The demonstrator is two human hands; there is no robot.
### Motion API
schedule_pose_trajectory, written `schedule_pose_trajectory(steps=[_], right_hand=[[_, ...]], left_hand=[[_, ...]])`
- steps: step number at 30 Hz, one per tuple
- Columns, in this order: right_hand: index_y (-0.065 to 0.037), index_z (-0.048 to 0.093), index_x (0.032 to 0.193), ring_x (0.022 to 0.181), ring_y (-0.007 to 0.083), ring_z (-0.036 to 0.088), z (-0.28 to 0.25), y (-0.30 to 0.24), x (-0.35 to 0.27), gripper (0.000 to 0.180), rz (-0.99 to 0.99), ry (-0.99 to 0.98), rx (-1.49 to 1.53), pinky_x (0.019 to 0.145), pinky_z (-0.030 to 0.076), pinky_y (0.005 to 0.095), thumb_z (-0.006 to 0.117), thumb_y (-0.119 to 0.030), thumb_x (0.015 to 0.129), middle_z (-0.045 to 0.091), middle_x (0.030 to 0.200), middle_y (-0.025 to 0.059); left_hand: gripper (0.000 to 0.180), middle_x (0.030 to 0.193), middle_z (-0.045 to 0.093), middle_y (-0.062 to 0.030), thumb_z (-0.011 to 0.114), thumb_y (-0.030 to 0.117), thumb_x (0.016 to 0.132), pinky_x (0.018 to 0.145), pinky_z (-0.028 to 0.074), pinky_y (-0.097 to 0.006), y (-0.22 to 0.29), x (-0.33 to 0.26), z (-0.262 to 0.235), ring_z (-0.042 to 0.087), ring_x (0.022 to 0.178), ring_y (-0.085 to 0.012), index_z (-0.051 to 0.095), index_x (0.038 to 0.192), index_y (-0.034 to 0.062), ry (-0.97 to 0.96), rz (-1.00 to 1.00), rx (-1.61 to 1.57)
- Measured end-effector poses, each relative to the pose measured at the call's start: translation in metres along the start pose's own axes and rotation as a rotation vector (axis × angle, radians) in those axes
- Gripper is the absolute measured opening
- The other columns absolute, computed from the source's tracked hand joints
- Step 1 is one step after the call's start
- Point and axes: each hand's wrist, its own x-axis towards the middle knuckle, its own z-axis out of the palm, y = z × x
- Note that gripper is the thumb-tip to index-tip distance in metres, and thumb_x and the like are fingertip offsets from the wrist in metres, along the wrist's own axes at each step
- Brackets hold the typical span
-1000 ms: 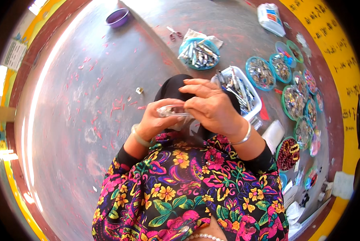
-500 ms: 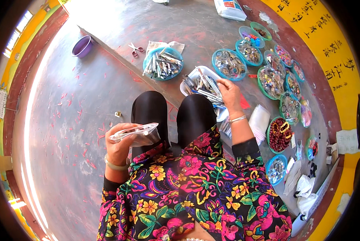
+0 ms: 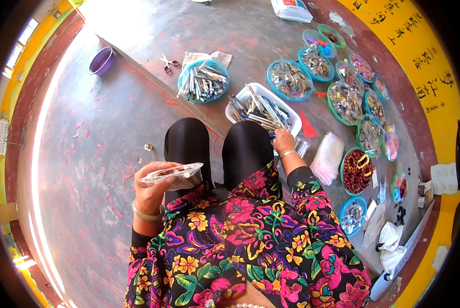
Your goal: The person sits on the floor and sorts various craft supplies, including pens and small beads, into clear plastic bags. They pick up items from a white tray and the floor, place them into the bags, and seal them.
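Note:
My left hand (image 3: 150,187) is closed on a clear plastic bag (image 3: 177,180) held above my left thigh; slim pen-like pieces show inside it. My right hand (image 3: 284,142) is at the near right edge of a white basin (image 3: 296,117), just beyond my right knee. Its fingers are bent together, and what they grip, if anything, is too small to make out. Slender pens (image 3: 263,109) lie heaped in the basin, several pointing toward that hand. Left of it stands a blue basket (image 3: 226,92) piled with more pens.
Scissors (image 3: 169,64) and a purple basin (image 3: 102,61) are farther left on the floor. Round baskets of small goods, among them a blue one (image 3: 290,80) and one of dark red beads (image 3: 357,172), crowd the right. Clear bags (image 3: 328,156) lie near my right arm.
My right hand has moved down and left, from the pens at the basin's right side to its near edge. The left hand still holds the bag in nearly the same place.

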Motion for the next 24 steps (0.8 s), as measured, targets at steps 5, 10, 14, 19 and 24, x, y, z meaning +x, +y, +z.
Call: schedule_pose_trajectory(steps=[5,10,14,19,24], right_hand=[[-0.007,0.057,0.082,0.096,0.0316,0.054,0.007,0.006,0.0,0.014,-0.164,0.088,0.016,0.08,0.048,0.0413,0.063,-0.008,0.069,0.059,0.092,0.0116],[-0.005,0.055,0.083,0.087,0.0346,0.058,-0.014,0.015,-0.009,0.013,-0.269,0.155,0.177,0.076,0.049,0.0421,0.06,-0.007,0.071,0.061,0.087,0.013],[-0.005,0.057,0.095,0.08,0.0335,0.062,-0.037,0.021,-0.024,0.023,0.002,0.136,0.49,0.072,0.048,0.0411,0.061,-0.008,0.073,0.065,0.086,0.0139],[-0.006,0.058,0.113,0.078,0.0136,0.064,-0.087,0.002,-0.052,0.025,0.207,-0.199,1.668,0.066,0.05,0.0238,0.056,-0.015,0.09,0.067,0.086,0.0049],[-0.006,0.055,0.119,0.063,0.0136,0.057,-0.123,-0.028,-0.073,0.029,0.093,-0.172,2.081,0.056,0.045,0.0234,0.054,-0.017,0.092,0.062,0.079,0.007]], left_hand=[[0.023,0.098,0.065,-0.0208,0.061,-0.005,0.076,0.086,0.05,-0.038,0.0,-0.001,0.002,0.064,0.094,-0.0285,0.06,0.098,-0.0058,0.012,-0.016,-0.018],[0.023,0.099,0.065,-0.0208,0.061,-0.006,0.076,0.086,0.05,-0.037,-0.003,-0.002,0.001,0.064,0.095,-0.0278,0.059,0.099,-0.0055,0.009,-0.023,-0.012],[0.024,0.099,0.065,-0.02,0.062,-0.003,0.076,0.084,0.051,-0.036,-0.004,0.001,-0.001,0.064,0.093,-0.0258,0.06,0.099,-0.0054,-0.019,-0.026,0.005],[0.024,0.098,0.066,-0.0184,0.063,0.001,0.076,0.083,0.051,-0.034,-0.003,-0.001,0.001,0.065,0.091,-0.0233,0.061,0.099,-0.006,-0.001,-0.021,0.0],[0.025,0.098,0.066,-0.0189,0.063,0.001,0.076,0.084,0.051,-0.033,-0.003,-0.001,0.0,0.065,0.091,-0.0233,0.06,0.1,-0.0068,-0.03,-0.014,0.008]])
